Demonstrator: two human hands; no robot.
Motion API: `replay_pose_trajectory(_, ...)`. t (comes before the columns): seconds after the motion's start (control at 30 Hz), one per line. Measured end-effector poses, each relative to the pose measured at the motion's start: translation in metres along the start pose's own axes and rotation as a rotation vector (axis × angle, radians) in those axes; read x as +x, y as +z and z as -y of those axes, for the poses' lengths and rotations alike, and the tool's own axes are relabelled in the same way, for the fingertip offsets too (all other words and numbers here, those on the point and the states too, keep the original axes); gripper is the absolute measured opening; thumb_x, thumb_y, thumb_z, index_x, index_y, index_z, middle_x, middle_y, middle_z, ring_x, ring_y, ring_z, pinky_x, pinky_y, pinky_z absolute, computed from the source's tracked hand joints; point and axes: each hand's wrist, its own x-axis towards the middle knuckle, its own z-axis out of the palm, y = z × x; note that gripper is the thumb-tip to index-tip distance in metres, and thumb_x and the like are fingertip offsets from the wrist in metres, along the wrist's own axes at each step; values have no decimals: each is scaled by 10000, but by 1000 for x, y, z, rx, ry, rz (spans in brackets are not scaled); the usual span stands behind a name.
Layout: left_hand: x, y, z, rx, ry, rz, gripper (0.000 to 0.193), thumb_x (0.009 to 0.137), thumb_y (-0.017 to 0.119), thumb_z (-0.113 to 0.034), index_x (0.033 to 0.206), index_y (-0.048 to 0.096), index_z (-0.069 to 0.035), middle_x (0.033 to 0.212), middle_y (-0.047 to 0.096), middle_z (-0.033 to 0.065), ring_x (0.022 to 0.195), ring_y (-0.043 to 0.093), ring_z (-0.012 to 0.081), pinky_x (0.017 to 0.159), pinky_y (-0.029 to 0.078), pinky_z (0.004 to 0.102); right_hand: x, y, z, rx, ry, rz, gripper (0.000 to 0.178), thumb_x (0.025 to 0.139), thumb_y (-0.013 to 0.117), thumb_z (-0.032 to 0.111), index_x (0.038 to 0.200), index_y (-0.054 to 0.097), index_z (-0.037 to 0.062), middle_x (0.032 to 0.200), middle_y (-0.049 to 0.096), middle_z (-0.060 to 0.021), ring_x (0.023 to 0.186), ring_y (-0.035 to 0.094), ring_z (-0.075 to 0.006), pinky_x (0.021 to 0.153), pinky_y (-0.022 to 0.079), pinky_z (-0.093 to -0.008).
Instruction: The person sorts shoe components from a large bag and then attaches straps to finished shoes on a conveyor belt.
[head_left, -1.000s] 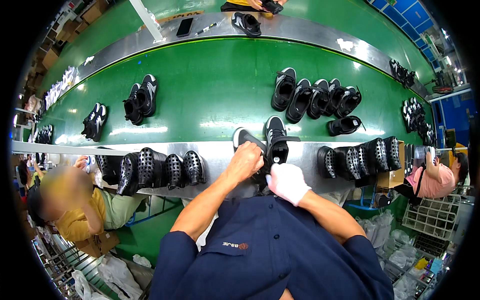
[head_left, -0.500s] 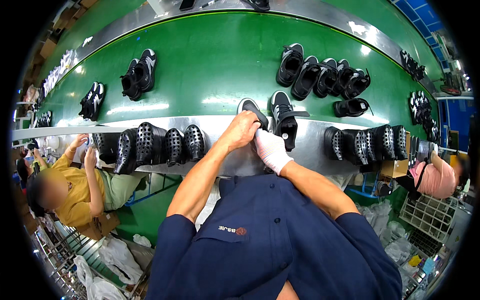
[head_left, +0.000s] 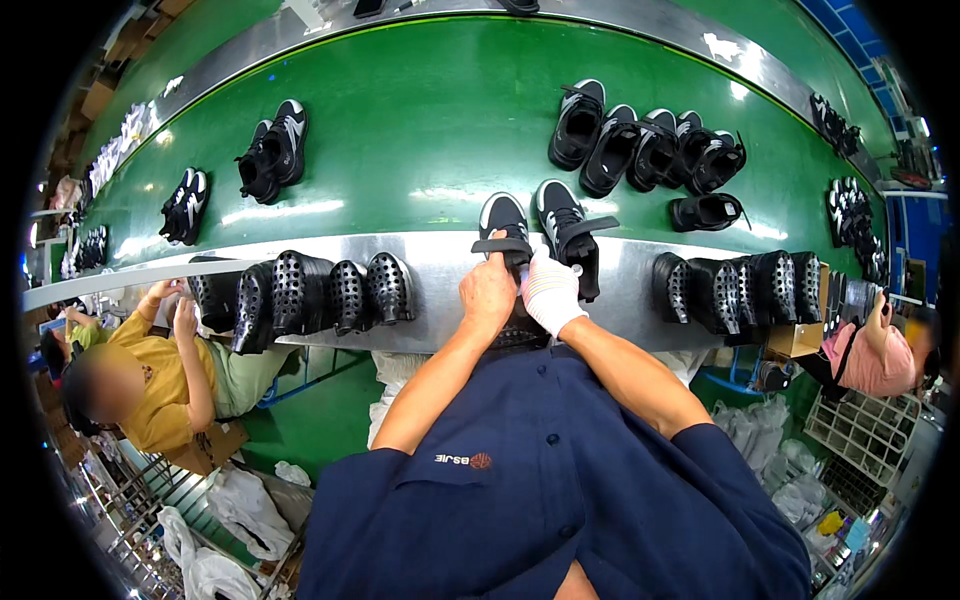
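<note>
A black and grey sneaker [head_left: 503, 215] with its toe pointing away lies at the near edge of the green work surface. My bare left hand [head_left: 488, 293] grips its near part, a finger at the black strap [head_left: 502, 245]. On the other side of that sneaker, my right hand [head_left: 551, 292] in a white striped glove is closed at its opening; the fingertips are partly hidden. A second sneaker [head_left: 562, 212] stands just to the right, its strap sticking out sideways. Below my hands, near my shirt, a dark perforated piece [head_left: 520, 332] shows in part.
Black perforated shoe forms stand along the metal edge, left [head_left: 300, 292] and right [head_left: 712, 292]. Several sneakers [head_left: 657, 150] sit at the far right, and a pair [head_left: 273, 150] at the far left. Co-workers sit at left [head_left: 160, 385] and right [head_left: 868, 350].
My hands have drawn nearer to my body and slightly apart. The left sneaker's toe and strap now show more fully, and the dark perforated piece has come into view below my hands.
</note>
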Motion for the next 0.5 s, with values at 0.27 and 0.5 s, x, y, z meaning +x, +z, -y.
replay_pose_trajectory(0.27,8,-24,21,-329,124,110,751,852,747,-125,1537,442,-169,1021,747,251,948,717,457,811,549,543,6,7,-9,44,-12,13,443,896,739,242,1199,581,-41,918,735,-248,885,726,-431,780,572,-505)
replay_pose_trajectory(0.5,-48,-32,5,34,208,-321,289,863,773,-159,1131,718,-64,910,649,124,881,646,334,790,504,471,-2,30,6,143,86,130,561,906,704,457,1102,674,-68,1030,722,-319,991,711,-466,906,560,-509)
